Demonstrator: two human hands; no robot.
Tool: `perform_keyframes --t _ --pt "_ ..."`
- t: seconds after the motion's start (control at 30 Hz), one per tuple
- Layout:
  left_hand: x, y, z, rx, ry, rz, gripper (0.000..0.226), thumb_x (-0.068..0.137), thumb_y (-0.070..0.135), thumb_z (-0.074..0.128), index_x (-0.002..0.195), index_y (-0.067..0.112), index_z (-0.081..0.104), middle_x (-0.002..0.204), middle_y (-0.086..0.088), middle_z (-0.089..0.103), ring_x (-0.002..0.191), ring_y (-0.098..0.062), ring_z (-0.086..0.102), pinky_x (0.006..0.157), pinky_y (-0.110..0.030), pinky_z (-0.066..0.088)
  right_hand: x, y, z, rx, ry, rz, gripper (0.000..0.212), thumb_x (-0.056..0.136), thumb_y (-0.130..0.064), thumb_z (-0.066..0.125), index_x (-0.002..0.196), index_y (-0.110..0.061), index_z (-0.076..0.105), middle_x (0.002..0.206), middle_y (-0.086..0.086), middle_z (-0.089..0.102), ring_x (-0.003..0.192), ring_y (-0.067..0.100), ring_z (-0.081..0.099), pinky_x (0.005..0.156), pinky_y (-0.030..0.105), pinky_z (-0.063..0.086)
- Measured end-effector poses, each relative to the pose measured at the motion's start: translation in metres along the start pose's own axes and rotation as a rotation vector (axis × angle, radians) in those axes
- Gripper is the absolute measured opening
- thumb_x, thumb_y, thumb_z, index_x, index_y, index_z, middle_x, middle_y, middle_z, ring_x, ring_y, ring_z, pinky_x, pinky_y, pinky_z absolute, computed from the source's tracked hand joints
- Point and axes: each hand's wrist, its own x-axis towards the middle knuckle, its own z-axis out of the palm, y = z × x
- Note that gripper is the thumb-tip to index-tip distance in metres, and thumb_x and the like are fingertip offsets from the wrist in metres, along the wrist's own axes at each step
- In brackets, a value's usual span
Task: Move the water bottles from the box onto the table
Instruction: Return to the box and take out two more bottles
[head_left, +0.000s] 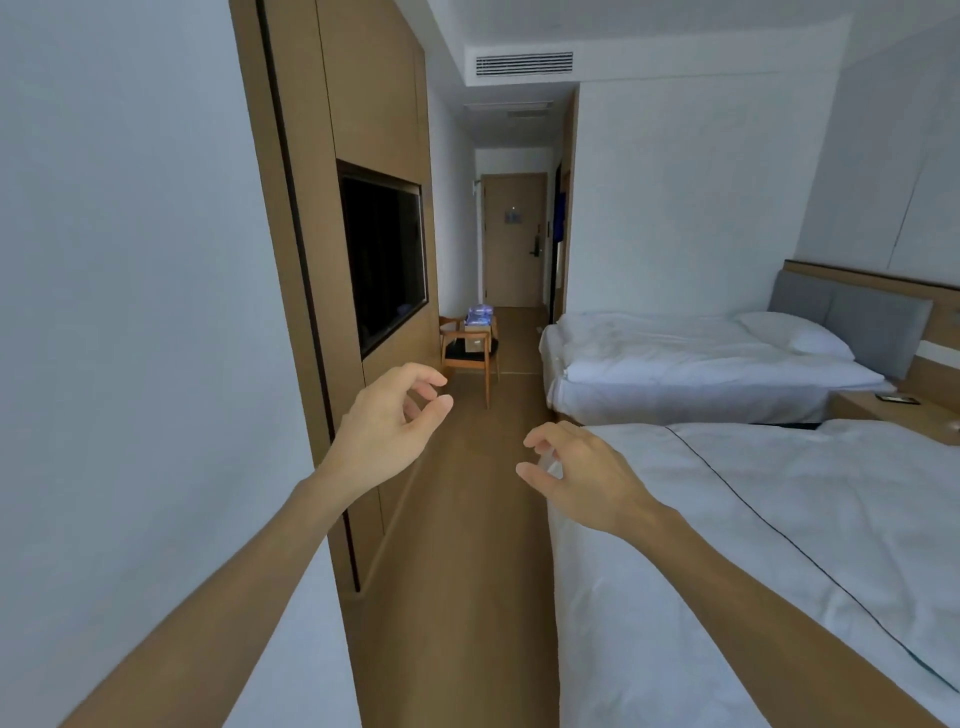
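- Far down the aisle, on a chair (470, 353), the box (478, 328) of water bottles (479, 314) sits straight ahead, well apart from both hands.
- Left hand (387, 421) and right hand (582, 475) are loosely curled, holding nothing; the left looks slightly nearer.

A dark television (384, 254) is seen set into the wooden wall panel (358, 104), just above the left fingers (426, 382). Beyond those fingers, a wooden chair (467, 353) is placed against the wall. Under the right fingers (540, 441), the corner of a white bed (753, 519) is shown; a second bed (691, 364) with a pillow (795, 332) lies further off. A closed door (511, 239) is glimpsed far ahead, a ceiling vent (524, 63) high above.
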Motion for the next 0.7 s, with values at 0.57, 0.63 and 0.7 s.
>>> perform_keyframes --t 0.57,0.63,0.7 --pt "0.296 -0.195 0.126 -0.09 0.017 0.0 0.018 0.094 0.039 0.056 0.11 0.034 0.059 0.096 0.02 0.06 0.088 0.008 0.05 0.067 0.004 0.035 0.297 0.141 0.115 -0.023 0.018 0.043 0.036 0.092 -0.053 0.054 0.121 -0.031 0.055 0.115 -0.013 0.059 0.103 0.007 0.056 0.086 0.034 0.052" --pt "0.326 -0.211 0.141 -0.092 0.007 0.009 0.017 0.094 0.038 0.056 0.109 0.033 0.06 0.096 0.018 0.06 0.089 0.009 0.049 0.068 0.005 0.033 0.326 0.158 0.124 -0.014 0.023 0.057 0.036 0.091 -0.053 0.054 0.12 -0.032 0.055 0.114 -0.014 0.058 0.103 0.007 0.056 0.086 0.033 0.051" --pt "0.357 -0.226 0.157 -0.082 -0.003 0.021 0.016 0.094 0.038 0.056 0.109 0.033 0.06 0.096 0.017 0.061 0.088 0.009 0.05 0.067 0.005 0.034 0.353 0.178 0.133 -0.008 0.02 0.069 0.036 0.091 -0.053 0.053 0.12 -0.032 0.054 0.114 -0.014 0.058 0.102 0.007 0.056 0.086 0.032 0.051"
